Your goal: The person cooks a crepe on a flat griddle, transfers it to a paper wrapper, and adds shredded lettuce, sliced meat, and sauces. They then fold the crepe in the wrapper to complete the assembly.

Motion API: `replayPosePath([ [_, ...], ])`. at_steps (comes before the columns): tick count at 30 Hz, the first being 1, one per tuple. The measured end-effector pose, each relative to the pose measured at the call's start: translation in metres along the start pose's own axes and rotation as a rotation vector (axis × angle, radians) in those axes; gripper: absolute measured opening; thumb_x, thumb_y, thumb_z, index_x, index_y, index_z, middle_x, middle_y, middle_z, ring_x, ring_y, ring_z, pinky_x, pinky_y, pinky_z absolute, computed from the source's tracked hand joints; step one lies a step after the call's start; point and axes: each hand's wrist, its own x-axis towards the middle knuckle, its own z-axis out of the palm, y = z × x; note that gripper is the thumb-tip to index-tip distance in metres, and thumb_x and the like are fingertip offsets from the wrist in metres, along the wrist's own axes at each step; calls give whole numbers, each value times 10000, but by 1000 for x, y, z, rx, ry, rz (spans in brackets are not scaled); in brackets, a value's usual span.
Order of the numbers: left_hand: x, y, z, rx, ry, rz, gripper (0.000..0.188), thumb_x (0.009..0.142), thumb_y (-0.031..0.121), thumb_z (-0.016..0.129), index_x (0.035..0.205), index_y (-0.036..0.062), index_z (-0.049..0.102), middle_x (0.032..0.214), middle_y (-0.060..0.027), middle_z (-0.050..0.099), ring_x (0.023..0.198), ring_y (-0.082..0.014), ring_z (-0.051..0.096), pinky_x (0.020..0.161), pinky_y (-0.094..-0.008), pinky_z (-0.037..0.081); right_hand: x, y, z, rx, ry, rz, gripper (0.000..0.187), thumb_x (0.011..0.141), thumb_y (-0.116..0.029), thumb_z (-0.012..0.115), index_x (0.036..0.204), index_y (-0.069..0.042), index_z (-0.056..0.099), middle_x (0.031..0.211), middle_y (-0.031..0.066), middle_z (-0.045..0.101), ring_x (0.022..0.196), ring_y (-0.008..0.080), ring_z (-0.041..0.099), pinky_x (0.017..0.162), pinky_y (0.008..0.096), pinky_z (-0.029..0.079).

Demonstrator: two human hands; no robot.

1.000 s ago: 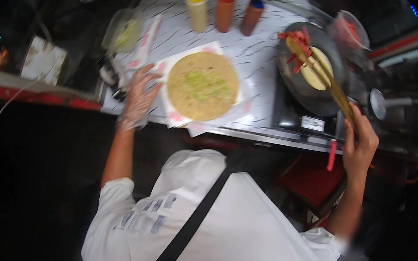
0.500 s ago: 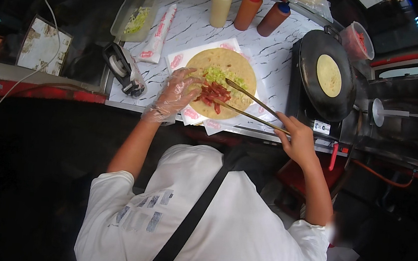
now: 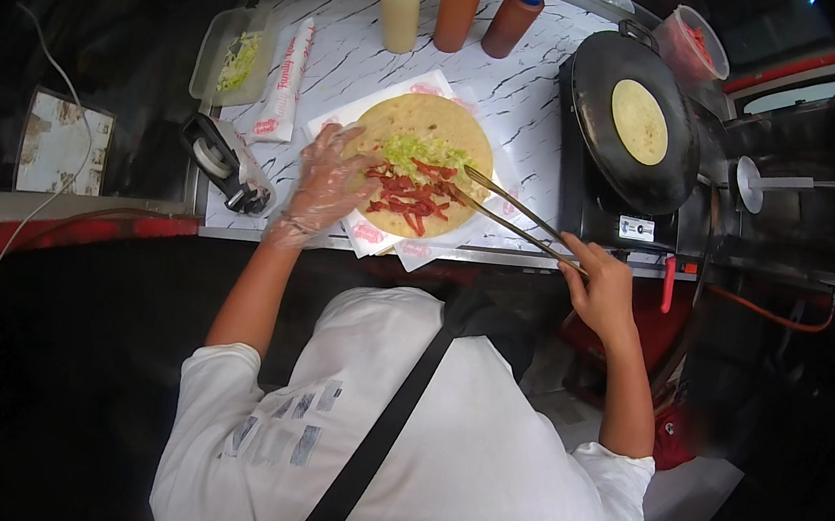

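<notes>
A large round flatbread (image 3: 381,118) lies on white printed paper (image 3: 426,85) near the counter's front edge. Shredded lettuce (image 3: 418,155) crosses its middle, with reddish meat strips (image 3: 408,205) scattered on the nearer part. My left hand (image 3: 330,180), in a clear plastic glove, rests at the flatbread's left edge. Its fingers are apart and hold nothing. My bare right hand (image 3: 601,283) grips metal tongs (image 3: 513,203) by their rear end. The tongs' tips touch the right side of the filling; whether a strip is between them is unclear.
Three squeeze bottles (image 3: 456,15) stand behind the flatbread. On the left are a lettuce container (image 3: 213,48), a paper roll packet (image 3: 287,82) and a tape dispenser (image 3: 220,166). A dark round griddle (image 3: 603,108) with a small flatbread (image 3: 640,123) stands right, below a tub (image 3: 693,44).
The meat strips are more spread out on the flatbread. My left hand has drawn back from them toward the left edge. The whole view has shifted slightly; the right hand still holds the tongs.
</notes>
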Motion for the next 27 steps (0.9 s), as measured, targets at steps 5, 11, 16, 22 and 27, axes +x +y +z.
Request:
replayPosePath([
  [5, 8, 4, 8, -34, -132, 78, 314, 791, 335, 782, 1077, 208, 767, 1463, -112, 481, 1414, -410, 305, 1130, -574, 241, 0, -15, 22, -41, -36, -61, 373, 847, -153, 728, 1215, -118, 686, 792, 101, 624, 683, 320, 631, 615, 418, 496],
  [11, 13, 14, 9, -47, -38, 138, 301, 742, 295, 826, 1016, 180, 778, 1415, -115, 510, 1355, -390, 364, 1088, -547, 311, -15, -8, 19, -53, -26, 17, 371, 855, -168, 725, 1223, -132, 690, 797, 93, 621, 682, 313, 634, 609, 413, 500],
  [16, 15, 20, 15, 2, -88, 85, 307, 782, 351, 805, 1039, 187, 775, 1443, -109, 496, 1399, -402, 317, 1124, -571, 241, -24, -3, 18, -41, 10, 35, 382, 857, -178, 726, 1234, -134, 685, 806, 94, 620, 676, 311, 634, 600, 419, 500],
  [22, -3, 0, 13, 134, -95, 40, 412, 842, 358, 759, 1221, 199, 723, 1510, -137, 441, 1429, -427, 278, 1171, -560, 199, -35, 13, -2, 17, 32, 57, 423, 851, -166, 734, 1266, -115, 668, 781, 115, 605, 673, 323, 622, 603, 410, 488],
  [27, -16, -2, 1, 95, 68, -5, 487, 889, 182, 700, 1360, 106, 603, 1576, -145, 369, 1468, -421, 247, 1213, -538, 198, -56, 82, -60, 105, 386, 159, 427, 859, -119, 718, 1279, -65, 655, 816, 140, 642, 722, 291, 664, 654, 373, 505],
])
